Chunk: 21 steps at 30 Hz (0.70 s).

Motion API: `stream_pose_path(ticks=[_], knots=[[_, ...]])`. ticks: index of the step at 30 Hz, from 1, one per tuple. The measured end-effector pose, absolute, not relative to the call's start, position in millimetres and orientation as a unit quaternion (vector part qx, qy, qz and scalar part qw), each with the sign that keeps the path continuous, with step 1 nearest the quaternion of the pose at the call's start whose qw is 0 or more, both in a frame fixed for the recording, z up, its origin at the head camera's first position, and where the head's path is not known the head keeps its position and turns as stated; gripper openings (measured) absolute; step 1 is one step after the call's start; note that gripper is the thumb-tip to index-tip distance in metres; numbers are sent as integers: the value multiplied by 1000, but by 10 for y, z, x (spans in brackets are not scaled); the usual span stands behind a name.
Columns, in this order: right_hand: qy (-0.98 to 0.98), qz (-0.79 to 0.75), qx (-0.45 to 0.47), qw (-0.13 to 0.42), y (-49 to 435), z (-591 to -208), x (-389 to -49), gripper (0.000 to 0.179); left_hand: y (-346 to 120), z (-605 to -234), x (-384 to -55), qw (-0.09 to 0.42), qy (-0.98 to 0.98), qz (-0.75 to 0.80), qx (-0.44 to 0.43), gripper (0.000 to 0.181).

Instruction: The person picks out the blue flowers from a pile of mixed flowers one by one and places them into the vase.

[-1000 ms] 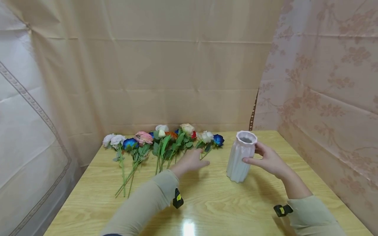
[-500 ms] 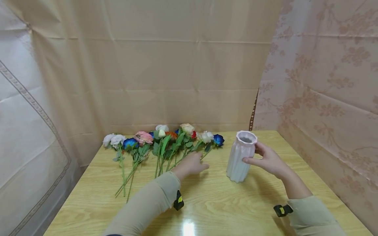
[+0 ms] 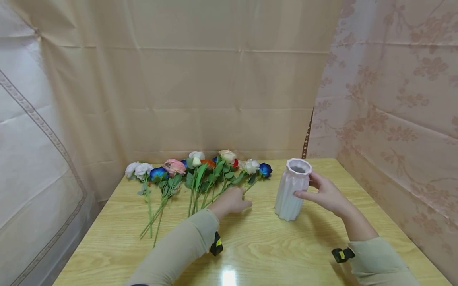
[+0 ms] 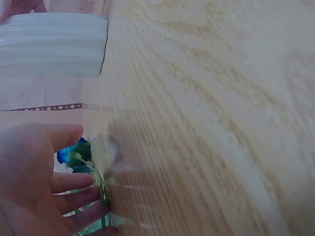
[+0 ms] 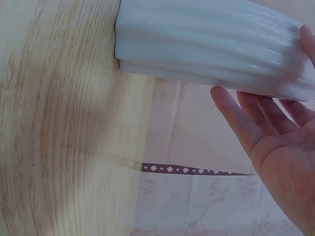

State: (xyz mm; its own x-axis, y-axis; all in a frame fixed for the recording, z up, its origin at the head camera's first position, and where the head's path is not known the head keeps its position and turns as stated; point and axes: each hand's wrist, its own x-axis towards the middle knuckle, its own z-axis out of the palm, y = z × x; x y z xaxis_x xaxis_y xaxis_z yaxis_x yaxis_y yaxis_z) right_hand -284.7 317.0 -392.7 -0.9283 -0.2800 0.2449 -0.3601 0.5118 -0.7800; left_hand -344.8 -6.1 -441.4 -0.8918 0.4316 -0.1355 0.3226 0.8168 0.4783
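A white fluted vase (image 3: 291, 192) stands upright on the table at the right of the head view. My right hand (image 3: 327, 194) grips its upper part, thumb on the near side and fingers behind; the right wrist view shows fingertips (image 5: 222, 93) against the wall. My left hand (image 3: 232, 200) is low over the table, at the stems on the right of the flower row. In the left wrist view its fingers (image 4: 81, 199) are at a thin green stem (image 4: 103, 211), thumb held apart. A blue rose (image 3: 265, 170) and a white rose (image 3: 251, 166) lie just beyond this hand.
Several artificial flowers lie left of the hand, among them a pink one (image 3: 174, 167), a blue one (image 3: 158, 173) and white ones (image 3: 143, 169), stems toward the front. Beige curtain (image 3: 222, 79) hangs behind the wooden table (image 3: 272, 254); patterned cloth (image 3: 400, 119) hangs at the right.
My left hand has drawn slightly back toward the table's front, down at the stems, and more leaves show beyond it. My right hand and the vase have stayed in place.
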Motion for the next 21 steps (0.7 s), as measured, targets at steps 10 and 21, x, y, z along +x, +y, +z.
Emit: stream_pose_path(ticks=[10, 21], knots=[[-866, 459, 194, 48, 3174, -3932, -2860, 76, -45, -4445, -3467, 103, 953, 201, 200, 36], [-867, 461, 183, 43, 3184, -3945, -2860, 78, -43, -4440, -3451, 102, 956, 186, 203, 39]])
